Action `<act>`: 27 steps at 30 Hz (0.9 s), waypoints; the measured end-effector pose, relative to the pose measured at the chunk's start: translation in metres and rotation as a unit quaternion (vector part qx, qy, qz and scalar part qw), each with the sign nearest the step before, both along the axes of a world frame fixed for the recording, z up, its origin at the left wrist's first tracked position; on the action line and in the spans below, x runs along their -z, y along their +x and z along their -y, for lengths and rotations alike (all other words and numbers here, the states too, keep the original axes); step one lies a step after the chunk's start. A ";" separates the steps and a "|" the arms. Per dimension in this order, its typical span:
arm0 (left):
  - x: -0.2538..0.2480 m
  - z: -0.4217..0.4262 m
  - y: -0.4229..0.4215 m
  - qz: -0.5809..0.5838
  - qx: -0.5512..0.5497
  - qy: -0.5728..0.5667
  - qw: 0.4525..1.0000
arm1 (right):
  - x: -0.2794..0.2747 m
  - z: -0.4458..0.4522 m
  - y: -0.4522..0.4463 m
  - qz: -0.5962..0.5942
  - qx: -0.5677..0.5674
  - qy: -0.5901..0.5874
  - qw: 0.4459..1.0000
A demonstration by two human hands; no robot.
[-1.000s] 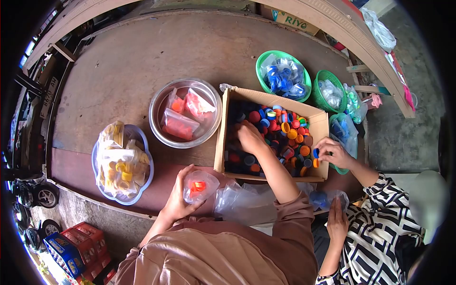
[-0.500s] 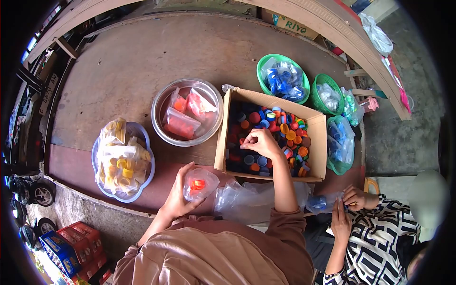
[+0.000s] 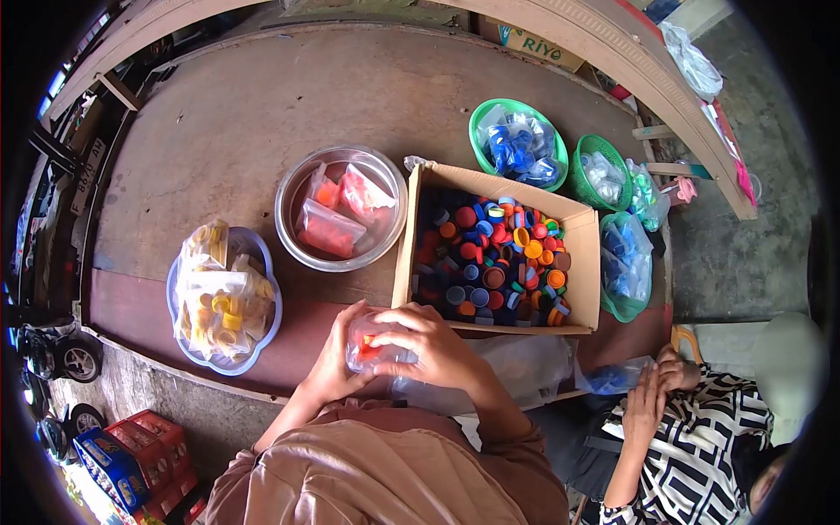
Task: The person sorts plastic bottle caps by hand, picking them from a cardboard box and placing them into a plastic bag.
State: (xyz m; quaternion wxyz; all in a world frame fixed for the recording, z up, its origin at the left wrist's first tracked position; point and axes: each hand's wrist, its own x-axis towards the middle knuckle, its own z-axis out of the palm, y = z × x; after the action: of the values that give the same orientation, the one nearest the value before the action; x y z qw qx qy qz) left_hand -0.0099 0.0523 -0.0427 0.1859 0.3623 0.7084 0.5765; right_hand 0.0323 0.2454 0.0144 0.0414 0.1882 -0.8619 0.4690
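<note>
A small clear plastic bag [image 3: 357, 357] with orange-red bottle caps [image 3: 368, 346] in it sits in my left hand [image 3: 331, 366], whose fingers wrap round its side. My right hand [image 3: 435, 352] is at the same bag, fingers curled over its top. Whether a cap is between those fingertips is hidden. Just beyond my right hand stands an open cardboard box [image 3: 499, 327], filled with loose bottle caps [image 3: 494, 278] of many colours. Flat clear plastic bags [image 3: 521, 372] lie under my right forearm at the table's near edge.
A metal bowl [image 3: 287, 241] holds bags of red caps. At left, a pale blue basin [image 3: 273, 319] holds bags of yellowish caps. Green baskets [image 3: 478, 131] with bagged caps stand around the box's far right. A co-worker's hands [image 3: 652, 392] hold a bag of blue caps at right.
My right hand has come out of the cardboard box, moving left and nearer to me, onto the bag in my left hand. The co-worker's hands have shifted slightly on their bag.
</note>
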 end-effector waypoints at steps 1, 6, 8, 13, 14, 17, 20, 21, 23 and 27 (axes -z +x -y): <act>0.000 0.001 0.000 0.004 -0.009 -0.014 1.000 | -0.002 -0.001 -0.002 0.010 0.002 -0.008 1.000; 0.000 0.007 0.002 0.021 -0.055 -0.031 0.998 | 0.021 -0.069 -0.041 -0.007 0.200 0.045 0.979; -0.002 0.008 0.003 0.009 -0.054 -0.037 0.998 | 0.062 -0.116 -0.057 -0.043 0.299 0.211 0.930; -0.003 0.007 0.001 0.001 -0.050 -0.037 0.998 | 0.095 -0.138 -0.070 0.023 0.245 0.410 0.878; -0.001 0.007 0.000 -0.003 -0.047 -0.041 0.998 | 0.096 -0.136 -0.071 0.023 0.247 0.429 0.868; 0.000 0.006 0.000 0.005 -0.048 -0.041 0.998 | 0.096 -0.130 -0.072 0.029 0.261 0.451 0.853; -0.001 0.004 0.000 0.018 -0.044 -0.033 0.998 | 0.098 -0.126 -0.074 0.038 0.286 0.451 0.844; -0.002 0.003 0.000 0.023 -0.041 -0.030 0.998 | 0.099 -0.127 -0.072 0.035 0.289 0.433 0.853; -0.003 0.004 0.001 0.025 -0.041 -0.027 0.998 | 0.101 -0.129 -0.070 0.025 0.295 0.396 0.869; -0.004 0.008 0.002 0.016 -0.054 -0.032 0.998 | 0.090 -0.132 -0.062 -0.092 0.320 0.167 0.928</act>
State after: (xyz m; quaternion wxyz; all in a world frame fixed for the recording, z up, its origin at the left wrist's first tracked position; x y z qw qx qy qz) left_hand -0.0083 0.0445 -0.0388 0.1769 0.3079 0.7424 0.5681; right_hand -0.0293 0.3778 -0.0758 0.2361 -0.0509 -0.9348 0.2604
